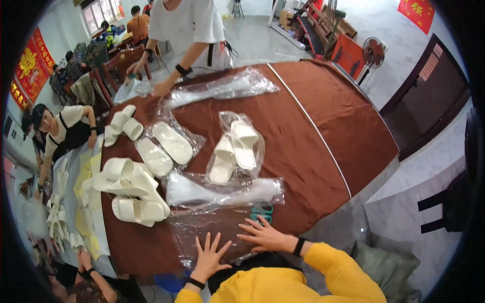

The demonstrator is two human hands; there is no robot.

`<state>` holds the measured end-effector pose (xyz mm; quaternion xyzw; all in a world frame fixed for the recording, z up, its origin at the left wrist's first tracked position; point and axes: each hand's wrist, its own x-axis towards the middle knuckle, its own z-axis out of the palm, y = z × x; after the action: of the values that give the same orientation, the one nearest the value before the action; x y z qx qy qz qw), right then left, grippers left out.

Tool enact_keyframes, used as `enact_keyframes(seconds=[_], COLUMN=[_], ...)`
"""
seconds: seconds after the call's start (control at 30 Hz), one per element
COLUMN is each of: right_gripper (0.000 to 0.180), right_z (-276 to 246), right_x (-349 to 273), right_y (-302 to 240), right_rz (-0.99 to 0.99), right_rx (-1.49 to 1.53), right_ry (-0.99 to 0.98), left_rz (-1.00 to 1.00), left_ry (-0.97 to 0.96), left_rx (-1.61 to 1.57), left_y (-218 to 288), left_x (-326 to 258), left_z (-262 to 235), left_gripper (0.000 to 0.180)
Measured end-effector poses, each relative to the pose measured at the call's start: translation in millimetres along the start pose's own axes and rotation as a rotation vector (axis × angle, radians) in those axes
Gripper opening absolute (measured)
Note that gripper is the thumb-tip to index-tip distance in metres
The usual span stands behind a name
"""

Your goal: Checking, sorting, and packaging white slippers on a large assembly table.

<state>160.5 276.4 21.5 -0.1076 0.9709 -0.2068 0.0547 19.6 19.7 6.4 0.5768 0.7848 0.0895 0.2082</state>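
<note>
both hands [209, 256] [265, 235] lie on a plastic bag [202, 227]; scissors [262, 211] just behind, slippers [134, 194] left.

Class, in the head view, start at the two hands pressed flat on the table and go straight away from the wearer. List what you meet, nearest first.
Left hand and right hand on a flat clear bag → green scissors → bunched clear bags → bagged white slippers → long clear bags.

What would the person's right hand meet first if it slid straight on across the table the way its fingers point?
The right hand lies flat on a clear plastic bag, fingers pointing up-left. Just past the fingertips lie the teal scissors, probably met first; beyond them, a white bundle in plastic.
</note>
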Motion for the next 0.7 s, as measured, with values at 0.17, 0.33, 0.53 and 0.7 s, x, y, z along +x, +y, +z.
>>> enact_keyframes(seconds=[0.17,0.33,0.53,0.7], right_gripper=[0.021,0.04,0.037,0.029], right_z=[1,12,-25,-96], right_x=[-21,-20,-56,-104], right_y=[32,57,119,149], right_rz=[0.476,0.276,0.211,0.315], right_rx=[0.302,0.042,-0.096,-0.283], right_ry=[0.729,0.521,0.322,0.478], left_rz=[-0.008,0.062,0.093,0.068], left_ry=[-0.113,-0.234,-0.108,-0.047], left_rx=[0.327,0.223,0.125,0.135], left_y=[-16,-13,5,17], left_x=[-5,-4,12,40], left_z=[25,18,-5,-4], left_gripper=[0.097,0.092,0.08,0.086])
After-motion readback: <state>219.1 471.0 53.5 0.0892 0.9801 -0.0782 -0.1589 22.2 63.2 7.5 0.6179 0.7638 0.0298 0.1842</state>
